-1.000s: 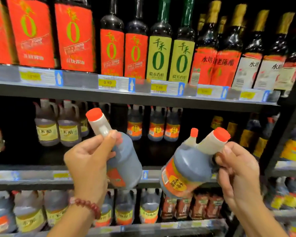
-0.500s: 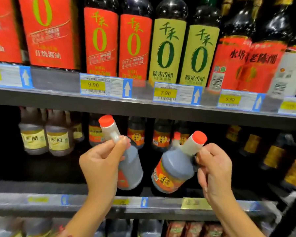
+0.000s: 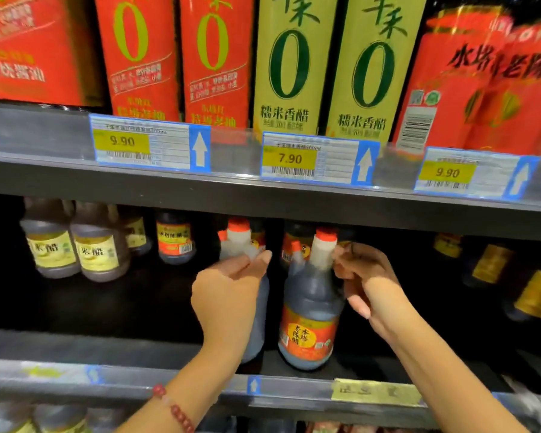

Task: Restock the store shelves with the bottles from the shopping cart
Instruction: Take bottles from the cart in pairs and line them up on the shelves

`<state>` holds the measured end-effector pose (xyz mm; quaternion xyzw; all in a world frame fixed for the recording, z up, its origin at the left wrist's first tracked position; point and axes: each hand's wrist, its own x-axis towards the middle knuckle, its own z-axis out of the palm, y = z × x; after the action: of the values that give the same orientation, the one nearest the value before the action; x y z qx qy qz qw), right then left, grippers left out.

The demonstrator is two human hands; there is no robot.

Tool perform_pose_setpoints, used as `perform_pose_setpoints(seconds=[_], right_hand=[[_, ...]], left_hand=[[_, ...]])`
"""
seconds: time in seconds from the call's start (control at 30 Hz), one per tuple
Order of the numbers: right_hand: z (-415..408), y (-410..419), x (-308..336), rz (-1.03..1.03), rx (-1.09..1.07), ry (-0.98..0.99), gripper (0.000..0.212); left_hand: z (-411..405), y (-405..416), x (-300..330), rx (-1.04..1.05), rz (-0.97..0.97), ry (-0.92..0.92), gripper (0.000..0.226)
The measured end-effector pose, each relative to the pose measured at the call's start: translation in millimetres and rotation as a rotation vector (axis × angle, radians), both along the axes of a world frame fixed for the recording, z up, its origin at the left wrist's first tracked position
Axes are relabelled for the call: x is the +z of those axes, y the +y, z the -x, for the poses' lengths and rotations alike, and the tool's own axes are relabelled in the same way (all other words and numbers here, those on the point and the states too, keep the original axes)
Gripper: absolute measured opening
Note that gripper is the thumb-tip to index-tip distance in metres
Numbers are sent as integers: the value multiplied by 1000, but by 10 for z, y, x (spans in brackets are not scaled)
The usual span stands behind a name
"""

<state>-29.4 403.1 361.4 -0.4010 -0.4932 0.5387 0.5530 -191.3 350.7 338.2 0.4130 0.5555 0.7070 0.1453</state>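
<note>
The left hand (image 3: 231, 285) has its grip round the neck of a dark plastic vinegar jug with an orange cap (image 3: 241, 239). The right hand (image 3: 366, 276) grips the handle of a matching red-labelled jug (image 3: 310, 310). Both jugs stand upright, side by side, on the dark middle shelf (image 3: 138, 310).
</note>
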Motion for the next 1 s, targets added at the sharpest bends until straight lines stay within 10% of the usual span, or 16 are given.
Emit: perform_pose_setpoints(seconds=[0.37,0.67,0.8,1.0], right_hand=[[-71,-36,4,-128,66,-249,28],[-49,-60,138,-156,5,-609,25],[-84,-30,124,-281,-138,-985,30],[-160,-144,-549,-167,-106,-843,76]], left_hand=[[181,-54,53,-324,153,6,34],[580,-236,-107,-55,32,344,12],[846,-207,-375,-217,231,236,51],[934,10,-536,-652,389,218,111]])
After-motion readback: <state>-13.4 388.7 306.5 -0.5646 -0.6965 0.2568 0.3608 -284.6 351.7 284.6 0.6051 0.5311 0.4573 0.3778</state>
